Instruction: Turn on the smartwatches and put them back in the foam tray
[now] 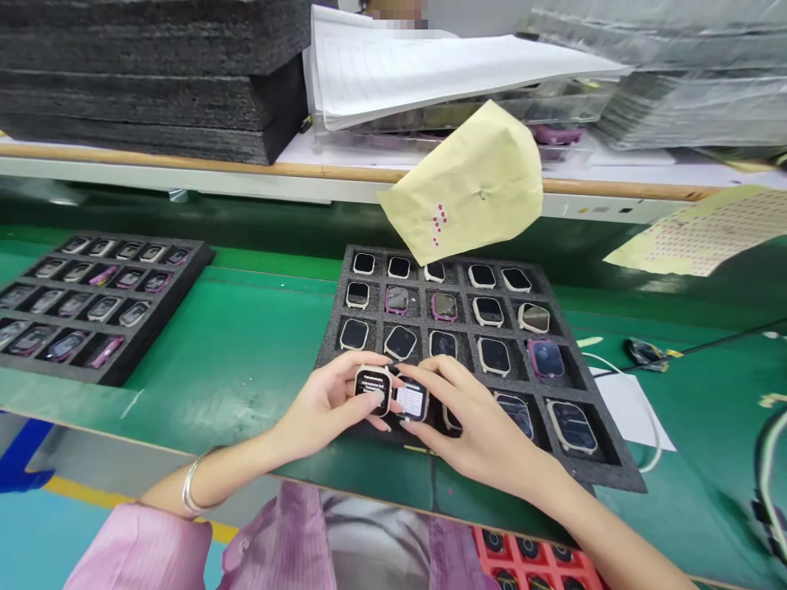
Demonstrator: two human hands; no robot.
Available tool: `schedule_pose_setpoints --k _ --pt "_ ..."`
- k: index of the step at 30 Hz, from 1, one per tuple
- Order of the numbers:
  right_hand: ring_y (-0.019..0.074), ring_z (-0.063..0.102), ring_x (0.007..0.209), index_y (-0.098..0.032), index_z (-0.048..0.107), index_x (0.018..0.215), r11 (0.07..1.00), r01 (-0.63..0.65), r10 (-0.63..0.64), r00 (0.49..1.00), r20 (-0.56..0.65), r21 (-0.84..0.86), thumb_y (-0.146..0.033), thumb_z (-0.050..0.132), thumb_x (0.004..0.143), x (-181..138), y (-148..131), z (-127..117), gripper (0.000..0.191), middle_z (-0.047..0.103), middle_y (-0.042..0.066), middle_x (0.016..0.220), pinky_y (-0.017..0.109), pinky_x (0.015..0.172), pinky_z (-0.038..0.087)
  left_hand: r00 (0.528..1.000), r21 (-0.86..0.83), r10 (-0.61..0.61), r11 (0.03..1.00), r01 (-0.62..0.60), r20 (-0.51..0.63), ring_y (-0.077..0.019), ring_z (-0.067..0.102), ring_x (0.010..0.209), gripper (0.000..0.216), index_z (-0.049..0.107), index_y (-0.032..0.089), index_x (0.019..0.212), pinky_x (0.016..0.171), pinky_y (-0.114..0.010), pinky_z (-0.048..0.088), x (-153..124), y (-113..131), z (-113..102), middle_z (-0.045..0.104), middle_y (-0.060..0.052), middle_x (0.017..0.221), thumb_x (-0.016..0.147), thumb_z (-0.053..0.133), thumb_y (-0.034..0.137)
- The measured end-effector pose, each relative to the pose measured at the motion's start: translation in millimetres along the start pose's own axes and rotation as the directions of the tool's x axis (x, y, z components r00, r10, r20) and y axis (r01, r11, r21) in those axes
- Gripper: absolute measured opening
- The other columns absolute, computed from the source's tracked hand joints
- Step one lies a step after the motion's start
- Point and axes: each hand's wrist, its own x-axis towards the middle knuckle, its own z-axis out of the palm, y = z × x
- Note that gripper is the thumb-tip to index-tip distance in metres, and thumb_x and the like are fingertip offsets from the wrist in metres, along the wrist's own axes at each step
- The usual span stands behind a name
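My left hand point(335, 401) grips a smartwatch body without a strap point(373, 391), its dark screen lit with white text and the thumb lying on the glass. Close beside it, my right hand point(467, 418) has thumb and fingers on the edges of a second smartwatch body point(411, 401), whose screen shows a white panel. Both watches are over the front row of a black foam tray point(615, 459). Many of the tray's compartments hold watch bodies with silver or purple frames. My hands hide part of the front row.
Another foam tray point(153, 315) of watch bodies lies left on the green bench point(246, 328). Above, a shelf carries black foam blocks point(135, 82) and papers point(430, 74). A yellow sheet point(479, 180) hangs over the tray's back. Cables point(694, 340) lie right; a red tray point(529, 565) sits below the edge.
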Motion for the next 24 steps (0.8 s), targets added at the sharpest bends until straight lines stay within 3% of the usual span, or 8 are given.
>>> schedule_pose_setpoints --k 5,9,11,13,15,18,21,24 --pt "0.0257 0.051 0.093 -0.022 0.053 0.134 0.983 0.039 -0.029 0.998 0.059 -0.181 -0.026 0.062 0.089 13.2 -8.0 5.4 0.046 0.053 0.009 0.1 0.043 0.082 0.048 0.999 0.026 0.012 1.0 -0.012 -0.037 -0.0197 0.07 0.083 0.026 0.059 0.018 0.112 0.065 -0.029 0.063 -3.5 0.1 -0.1 0.069 -0.008 0.1 0.087 0.064 0.023" --pt "0.0282 0.051 0.104 -0.023 0.044 0.142 0.973 0.054 -0.038 0.997 0.074 -0.224 -0.034 0.068 0.086 11.1 -5.8 2.7 0.062 0.054 0.011 0.114 0.044 0.087 0.046 0.998 0.026 -0.002 1.0 0.004 -0.062 -0.0216 0.07 0.083 0.029 0.06 0.018 0.112 0.066 -0.032 0.063 -8.0 2.0 -2.5 0.07 -0.009 0.1 0.085 0.067 0.027" --pt "0.0287 0.05 0.108 -0.02 0.049 0.136 0.966 0.033 -0.035 0.999 -0.002 -0.255 -0.036 0.061 0.091 3.1 -0.7 -3.7 0.049 0.054 0.013 0.119 0.045 0.09 0.044 0.998 0.022 -0.007 1.0 0.008 -0.06 -0.0227 0.07 0.084 0.03 0.06 0.018 0.113 0.067 -0.033 0.062 -11.8 2.6 -4.2 0.07 -0.01 0.1 0.086 0.065 0.029" --pt "0.0287 0.053 0.102 -0.016 0.06 0.117 0.945 -0.024 -0.001 0.997 -0.077 -0.327 -0.034 0.049 0.098 -9.2 5.6 -11.6 0.029 0.059 0.013 0.11 0.046 0.089 0.044 0.998 0.025 -0.004 1.0 0.006 -0.057 -0.0238 0.07 0.087 0.029 0.06 0.018 0.114 0.067 -0.034 0.062 -16.0 2.9 -5.7 0.069 -0.011 0.102 0.088 0.062 0.031" --pt "0.029 0.055 0.092 -0.015 0.064 0.099 0.902 -0.084 0.046 0.994 -0.099 -0.423 -0.033 0.043 0.1 -23.1 10.7 -17.7 0.028 0.063 0.012 0.099 0.047 0.084 0.044 0.999 0.047 0.01 0.999 -0.008 -0.052 -0.0242 0.069 0.089 0.031 0.058 0.019 0.117 0.069 -0.035 0.061 -20.2 3.0 -6.6 0.068 -0.012 0.106 0.087 0.062 0.029" --pt "0.0318 0.056 0.092 -0.014 0.064 0.103 0.85 -0.112 0.084 0.993 -0.077 -0.516 -0.03 0.041 0.099 -39.2 12.2 -17.3 0.028 0.065 0.014 0.101 0.049 0.082 0.045 0.998 0.118 0.039 0.993 -0.032 -0.053 -0.0219 0.067 0.093 0.046 0.054 0.021 0.12 0.075 -0.033 0.058 -26.1 2.8 -7.2 0.064 -0.01 0.111 0.077 0.071 0.016" --pt "0.0342 0.056 0.1 -0.011 0.063 0.111 0.888 -0.174 0.125 0.982 -0.141 -0.425 -0.028 0.046 0.096 -41.8 7.5 -7.7 0.028 0.064 0.017 0.109 0.05 0.088 0.043 0.994 0.193 0.067 0.98 -0.049 -0.09 -0.0169 0.065 0.086 0.051 0.051 0.019 0.119 0.07 -0.027 0.056 -31.9 2.5 -6.3 0.062 -0.008 0.107 0.072 0.072 0.01" --pt "0.0316 0.06 0.094 -0.013 0.064 0.102 0.942 -0.272 0.225 0.947 -0.23 -0.198 -0.031 0.059 0.088 -34.9 2.4 1.4 0.024 0.066 0.014 0.097 0.044 0.085 0.045 0.985 0.272 0.105 0.96 -0.064 -0.137 -0.015 0.063 0.079 0.044 0.05 0.016 0.115 0.061 -0.024 0.054 -36.8 3.7 -2.6 0.061 -0.007 0.1 0.075 0.068 0.013"
